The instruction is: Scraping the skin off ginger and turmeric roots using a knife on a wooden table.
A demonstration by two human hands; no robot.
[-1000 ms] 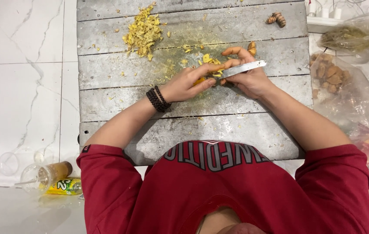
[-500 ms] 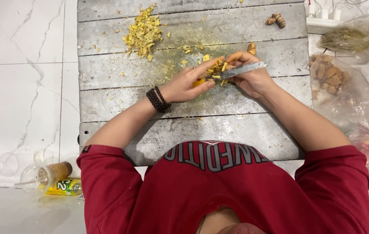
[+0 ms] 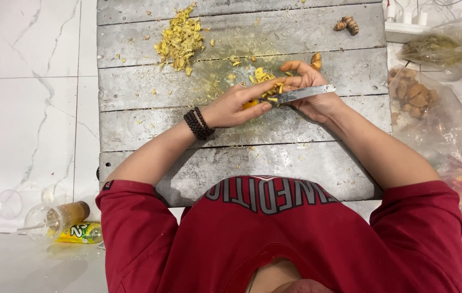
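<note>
Grey plank board [image 3: 149, 116], peel pile [image 3: 179, 40], root bags [image 3: 421, 103], hands [image 3: 274, 97] peeling

White marble floor [image 3: 30, 108], grey planks [image 3: 144, 119]

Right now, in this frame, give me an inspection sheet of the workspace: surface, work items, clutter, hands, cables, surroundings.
Surface: grey wooden plank board, stained yellow, on white marble floor.
Work items: knife; orange-yellow root piece; pile of yellow peelings.
Clutter: scattered shavings; two small roots at the far edge; another root piece.
Hands: left hand pinches the root piece; right hand grips the knife.
Cables: white plugs and cords, top right.
Surroundings: plastic bags of roots right; clear plastic cups and a yellow wrapper left.
</note>
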